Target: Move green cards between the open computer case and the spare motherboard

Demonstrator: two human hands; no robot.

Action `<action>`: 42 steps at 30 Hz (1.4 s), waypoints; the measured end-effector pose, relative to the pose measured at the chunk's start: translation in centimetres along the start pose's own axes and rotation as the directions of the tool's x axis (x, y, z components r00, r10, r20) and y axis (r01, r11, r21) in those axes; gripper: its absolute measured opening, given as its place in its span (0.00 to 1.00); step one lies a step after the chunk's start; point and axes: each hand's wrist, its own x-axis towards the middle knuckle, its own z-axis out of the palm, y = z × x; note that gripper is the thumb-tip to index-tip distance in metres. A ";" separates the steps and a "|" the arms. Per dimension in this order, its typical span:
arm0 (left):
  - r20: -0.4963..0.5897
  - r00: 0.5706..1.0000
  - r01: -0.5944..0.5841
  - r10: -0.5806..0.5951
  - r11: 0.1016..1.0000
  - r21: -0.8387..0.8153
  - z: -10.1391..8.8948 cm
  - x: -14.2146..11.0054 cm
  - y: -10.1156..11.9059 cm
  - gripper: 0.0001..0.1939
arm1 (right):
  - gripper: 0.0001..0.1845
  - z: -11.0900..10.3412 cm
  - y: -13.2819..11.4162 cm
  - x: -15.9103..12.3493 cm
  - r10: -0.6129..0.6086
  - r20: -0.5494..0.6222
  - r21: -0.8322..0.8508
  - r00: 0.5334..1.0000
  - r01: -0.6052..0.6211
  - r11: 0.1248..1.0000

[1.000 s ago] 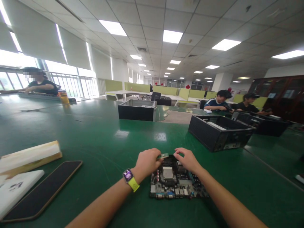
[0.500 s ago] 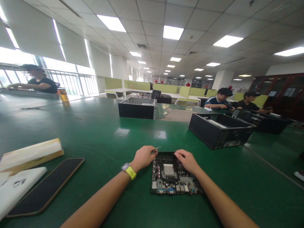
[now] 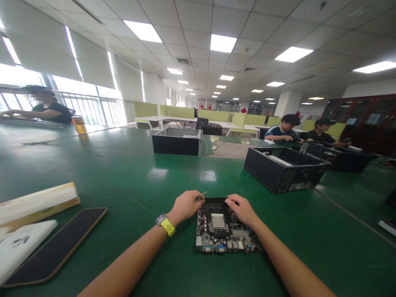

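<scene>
A motherboard (image 3: 229, 235) lies flat on the green table in front of me, its ports toward me and a silver square processor (image 3: 218, 221) in its middle. Along its far edge runs a long dark strip (image 3: 215, 201), perhaps a memory stick, spanning the gap between my hands. My left hand (image 3: 186, 205) is closed at the far left corner, a small shiny metallic piece (image 3: 201, 196) poking out between thumb and fingers. At the strip's right end, my right hand (image 3: 242, 209) is closed in a pinch; its fingertips partly hide what they grip.
A phone (image 3: 58, 245), a white box (image 3: 26, 247) and a long pale box (image 3: 43, 202) lie at the left. Open black computer cases (image 3: 177, 142) (image 3: 284, 169) stand farther back. Other people sit at the far left and far right. A bottle (image 3: 79, 125) stands near the left one.
The view has shifted slightly, so most things sit a little farther left. Both hands keep their places at the board's far edge, with almost no motion.
</scene>
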 end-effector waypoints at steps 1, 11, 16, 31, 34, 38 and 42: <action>0.004 1.000 0.001 -0.001 1.000 -0.002 -0.1 0.0 0.1 0.14 | 0.16 0.0 -0.1 0.0 0.000 -0.001 0.003 1.000 0.000 1.000; -0.007 1.000 -0.024 0.024 0.999 0.024 -0.3 -0.2 0.1 0.14 | 0.17 0.1 0.2 0.0 0.018 -0.030 -0.024 0.999 -0.018 1.000; 0.018 0.999 -0.032 0.031 0.997 0.074 -0.3 -0.5 0.0 0.13 | 0.19 0.0 0.2 0.0 0.018 -0.045 -0.014 0.999 -0.019 1.000; -0.083 0.989 -0.110 0.119 0.989 0.096 -1.6 -1.3 1.9 0.14 | 0.25 0.0 0.3 0.1 0.060 -0.051 0.039 0.997 -0.058 0.998; -0.013 0.968 -0.246 0.250 0.960 0.136 -1.2 -2.7 4.3 0.15 | 0.25 0.1 0.5 0.2 0.077 -0.081 0.074 0.994 -0.071 0.995; 0.132 0.894 -0.444 0.428 0.886 0.136 0.6 -4.9 8.1 0.18 | 0.24 0.0 0.7 0.4 0.092 -0.145 0.125 0.985 -0.074 0.989; 0.205 0.878 -0.466 0.432 0.870 0.163 2.4 -5.9 10.9 0.21 | 0.22 -2.1 1.1 1.7 0.066 -0.274 -0.028 0.960 -0.077 0.997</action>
